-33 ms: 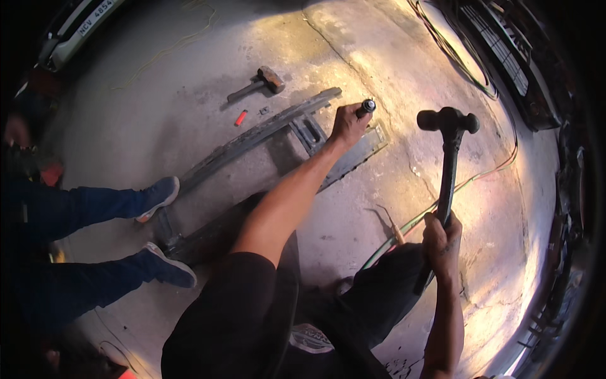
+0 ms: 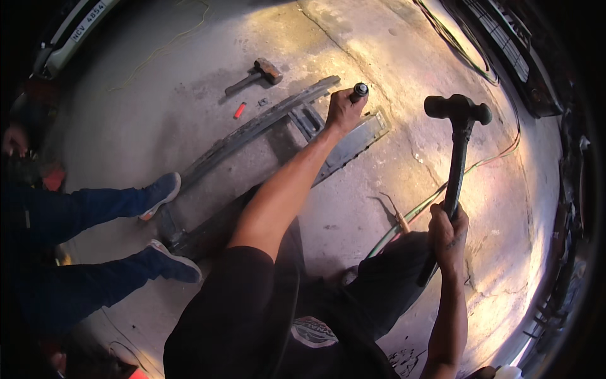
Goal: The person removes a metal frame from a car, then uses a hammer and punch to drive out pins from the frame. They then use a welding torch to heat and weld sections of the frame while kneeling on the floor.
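My left hand [image 2: 343, 115] is closed round a dark cylindrical tool [image 2: 360, 90], whose round metal end points up. Its lower end is hidden by the hand. Below lies a long dark metal vehicle frame [image 2: 252, 134], and my left hand is over its far right end, next to a slotted cross-piece [image 2: 307, 121]. My right hand [image 2: 449, 237] grips the handle of a ball-peen hammer [image 2: 459, 108]. The hammer is held upright, off to the right and apart from the tool and the frame.
A sledgehammer [image 2: 267, 71] and a red cylinder [image 2: 239, 110] lie on the concrete beyond the frame. Another person's shoes [image 2: 161, 192] stand at its left end. A green hose [image 2: 413, 215] and a wooden-handled tool [image 2: 402, 222] lie near my knee. Vehicle parts [image 2: 505, 50] line the right.
The hammer has risen slightly and moved a little to the right in my right hand. My left hand keeps its hold on the tool over the frame.
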`<state>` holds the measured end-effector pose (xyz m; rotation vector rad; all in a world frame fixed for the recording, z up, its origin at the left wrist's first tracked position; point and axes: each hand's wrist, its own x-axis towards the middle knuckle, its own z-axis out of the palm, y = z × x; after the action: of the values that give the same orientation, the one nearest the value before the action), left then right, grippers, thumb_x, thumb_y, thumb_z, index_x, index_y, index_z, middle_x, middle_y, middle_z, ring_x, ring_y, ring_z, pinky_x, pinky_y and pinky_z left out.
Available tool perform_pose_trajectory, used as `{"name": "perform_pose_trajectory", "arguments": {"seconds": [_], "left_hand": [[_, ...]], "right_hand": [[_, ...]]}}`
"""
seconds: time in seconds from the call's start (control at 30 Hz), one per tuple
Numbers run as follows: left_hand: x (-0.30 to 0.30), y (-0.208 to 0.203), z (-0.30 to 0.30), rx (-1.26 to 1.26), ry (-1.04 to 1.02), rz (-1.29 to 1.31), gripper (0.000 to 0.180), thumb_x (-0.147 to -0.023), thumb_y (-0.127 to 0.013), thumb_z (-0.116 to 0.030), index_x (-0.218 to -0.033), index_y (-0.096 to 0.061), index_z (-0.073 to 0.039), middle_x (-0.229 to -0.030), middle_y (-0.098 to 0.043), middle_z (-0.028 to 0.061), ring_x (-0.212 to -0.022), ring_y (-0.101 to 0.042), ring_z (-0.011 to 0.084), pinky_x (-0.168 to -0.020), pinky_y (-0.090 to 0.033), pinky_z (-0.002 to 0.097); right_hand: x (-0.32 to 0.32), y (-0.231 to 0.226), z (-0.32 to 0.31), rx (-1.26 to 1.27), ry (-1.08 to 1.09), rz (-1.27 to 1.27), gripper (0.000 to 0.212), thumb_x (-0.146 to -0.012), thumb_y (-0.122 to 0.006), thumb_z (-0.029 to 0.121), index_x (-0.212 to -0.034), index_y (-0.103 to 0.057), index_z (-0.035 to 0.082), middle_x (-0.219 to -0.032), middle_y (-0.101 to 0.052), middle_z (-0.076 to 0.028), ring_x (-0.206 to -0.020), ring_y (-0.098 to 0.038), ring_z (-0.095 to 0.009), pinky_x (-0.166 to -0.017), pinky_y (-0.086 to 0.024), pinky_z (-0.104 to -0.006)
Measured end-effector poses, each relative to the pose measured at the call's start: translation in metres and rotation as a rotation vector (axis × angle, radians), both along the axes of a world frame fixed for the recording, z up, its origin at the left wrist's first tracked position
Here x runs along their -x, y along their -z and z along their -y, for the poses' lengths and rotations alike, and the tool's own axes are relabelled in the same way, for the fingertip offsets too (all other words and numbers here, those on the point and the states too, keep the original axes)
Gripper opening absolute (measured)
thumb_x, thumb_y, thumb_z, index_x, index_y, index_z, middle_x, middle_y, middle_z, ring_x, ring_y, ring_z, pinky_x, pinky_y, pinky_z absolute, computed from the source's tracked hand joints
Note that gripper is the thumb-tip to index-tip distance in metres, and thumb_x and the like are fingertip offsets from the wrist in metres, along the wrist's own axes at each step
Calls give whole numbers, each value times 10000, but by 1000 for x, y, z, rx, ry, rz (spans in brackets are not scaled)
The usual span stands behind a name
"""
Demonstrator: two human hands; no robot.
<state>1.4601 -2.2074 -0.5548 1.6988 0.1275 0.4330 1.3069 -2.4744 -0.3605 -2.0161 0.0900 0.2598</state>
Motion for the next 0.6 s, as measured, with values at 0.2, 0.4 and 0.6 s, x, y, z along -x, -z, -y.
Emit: {"name": "perform_pose_trajectory", "arguments": {"seconds": [0.2,0.4,0.6], "left_hand": [[-9,-40,-39,130,-71,69,430,-950,-675,-263,-647,-550,15,-550,-501,3,-558,-457,97,-543,-391,345],[11,-38,-45,46,-109,65,412,-959,-669,-257,-665,-571,15,-567,-498,-5,-574,-445,91,-552,-390,339],[25,-26,-40,70,-85,28,351,-957,-673,-261,-744,-616,12,-584,-515,13,-589,-456,101,-565,-400,350]], "right_hand": [[63,62,24,-93,172,-20,149,-924,-628,154,-823,-560,69,-618,-501,42,-507,-448,-60,-479,-336,-228],[87,82,12,-123,31,-231,124,-900,-652,136,-897,-587,30,-714,-536,38,-641,-489,-52,-586,-399,-241],[91,74,-1,-146,-1,-262,191,-881,-665,141,-973,-612,-19,-726,-566,28,-665,-512,-63,-609,-421,-251]]}}
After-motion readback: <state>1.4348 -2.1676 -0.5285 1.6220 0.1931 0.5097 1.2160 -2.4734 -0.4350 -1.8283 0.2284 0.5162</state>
